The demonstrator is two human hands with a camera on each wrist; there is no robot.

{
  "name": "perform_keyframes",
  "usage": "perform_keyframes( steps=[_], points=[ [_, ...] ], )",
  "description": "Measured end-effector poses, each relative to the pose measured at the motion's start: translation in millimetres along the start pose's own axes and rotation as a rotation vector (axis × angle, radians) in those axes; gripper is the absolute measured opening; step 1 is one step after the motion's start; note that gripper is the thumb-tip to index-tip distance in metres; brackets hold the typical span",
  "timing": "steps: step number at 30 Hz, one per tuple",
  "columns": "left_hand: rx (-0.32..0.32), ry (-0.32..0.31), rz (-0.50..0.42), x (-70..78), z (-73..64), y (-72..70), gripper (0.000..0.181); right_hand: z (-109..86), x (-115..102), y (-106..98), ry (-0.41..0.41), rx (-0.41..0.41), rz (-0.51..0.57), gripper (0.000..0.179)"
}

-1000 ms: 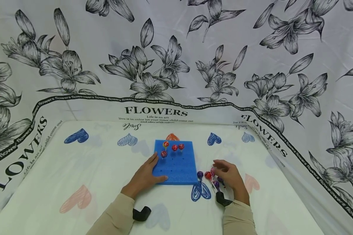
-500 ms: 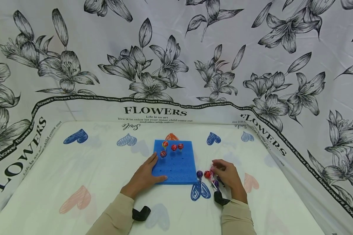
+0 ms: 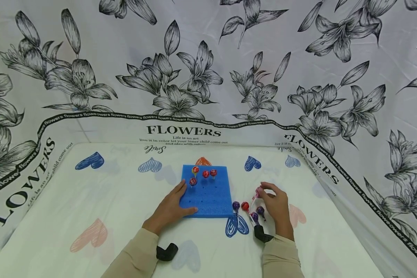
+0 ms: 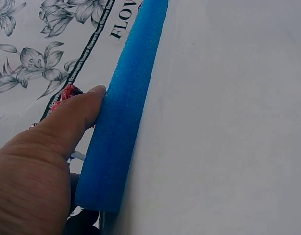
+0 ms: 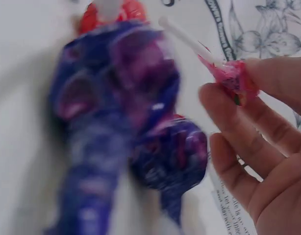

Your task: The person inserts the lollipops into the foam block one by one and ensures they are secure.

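My left hand [image 3: 167, 211] rests at the left side of a blue foam block [image 3: 212, 202]; in the left wrist view its thumb [image 4: 74, 115] lies straight, with the tip at the block's upper edge. Several red-wrapped lollipops [image 3: 205, 174] stand upright in the far part of the block, which has small holes. To the right, my right hand [image 3: 277, 204] pinches a pink-wrapped lollipop [image 5: 234, 81] by its head between thumb and fingers, above the cloth. In the right wrist view its white stick points up and away from the palm.
Below the right hand lie a red lollipop [image 3: 245, 207] and several purple ones [image 3: 236, 206] beside the block's near right corner. Black wrist mounts [image 3: 167, 253] sit on both wrists. A flower-print curtain [image 3: 257, 96] rises behind the heart-print tablecloth [image 3: 125, 208].
The right hand has lifted the pink lollipop off the pile, moving up and slightly right, and a purple lollipop beneath now shows fully. The left hand and the block have stayed put.
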State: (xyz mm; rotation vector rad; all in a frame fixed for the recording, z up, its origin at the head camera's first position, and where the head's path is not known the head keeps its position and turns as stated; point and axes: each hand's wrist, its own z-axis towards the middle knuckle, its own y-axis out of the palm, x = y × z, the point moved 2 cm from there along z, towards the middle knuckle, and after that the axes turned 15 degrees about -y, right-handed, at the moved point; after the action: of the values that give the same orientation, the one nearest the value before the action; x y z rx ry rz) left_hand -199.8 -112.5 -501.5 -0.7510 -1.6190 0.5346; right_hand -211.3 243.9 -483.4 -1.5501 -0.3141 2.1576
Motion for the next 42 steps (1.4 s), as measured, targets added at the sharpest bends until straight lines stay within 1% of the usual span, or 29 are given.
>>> perform_keyframes(
  steps=[5,6,8,11,12,14,17,19,22,24,26,30,33,37,42],
  points=[
    [0.0,-0.004,-0.002,-0.6,0.6,0.2,0.101,0.5,-11.1,-7.3,-0.045,0.106,0.086,0.033],
    [0.001,-0.003,-0.001,-0.7,0.7,0.3,0.101,0.4,-16.8,-9.2,-0.061,0.122,0.106,0.032],
    [0.002,-0.001,0.0,-1.0,0.8,0.5,0.101,-1.0,-33.5,-13.4,-0.117,0.148,0.12,0.03],
    [0.005,0.003,0.002,-0.9,0.9,0.4,0.101,-1.6,-53.9,-19.9,-0.233,0.184,0.159,0.028],
    [0.006,0.004,0.0,-1.0,0.9,0.4,0.101,-1.6,-59.0,-21.8,-0.266,0.196,0.175,0.028],
    [0.008,0.005,-0.003,-1.2,0.5,-0.1,0.101,-0.1,-59.3,-24.3,-0.317,0.226,0.194,0.027],
    [0.01,0.006,-0.005,-1.7,0.3,-0.3,0.101,1.1,-58.6,-27.1,-0.331,0.271,0.245,0.026],
    [0.012,0.007,-0.005,-1.5,0.0,-0.6,0.101,0.6,-62.6,-28.7,-0.333,0.297,0.27,0.026],
    [0.013,0.003,-0.003,-1.2,-0.1,-0.6,0.1,-0.5,-71.1,-30.8,-0.333,0.33,0.346,0.027],
    [0.01,-0.002,-0.004,-0.6,-0.5,-0.7,0.1,-0.9,-77.8,-32.0,-0.36,0.345,0.41,0.028],
    [0.009,-0.004,-0.004,-0.3,-0.7,-0.6,0.1,-1.1,-85.2,-33.1,-0.408,0.354,0.457,0.028],
    [0.013,0.003,-0.005,0.3,-0.4,-0.2,0.1,-1.3,-100.0,-35.2,-0.556,0.354,0.551,0.026],
    [0.016,0.0,-0.004,-0.3,0.2,0.7,0.1,-2.9,-109.1,-36.3,-0.635,0.367,0.613,0.029],
    [0.015,-0.008,0.0,-2.1,0.9,2.1,0.101,-6.1,-119.6,-36.7,-0.685,0.385,0.666,0.034],
    [0.02,-0.004,-0.008,-3.4,0.6,2.4,0.101,-10.0,-131.0,-36.4,-0.712,0.367,0.665,0.032]
  ],
)
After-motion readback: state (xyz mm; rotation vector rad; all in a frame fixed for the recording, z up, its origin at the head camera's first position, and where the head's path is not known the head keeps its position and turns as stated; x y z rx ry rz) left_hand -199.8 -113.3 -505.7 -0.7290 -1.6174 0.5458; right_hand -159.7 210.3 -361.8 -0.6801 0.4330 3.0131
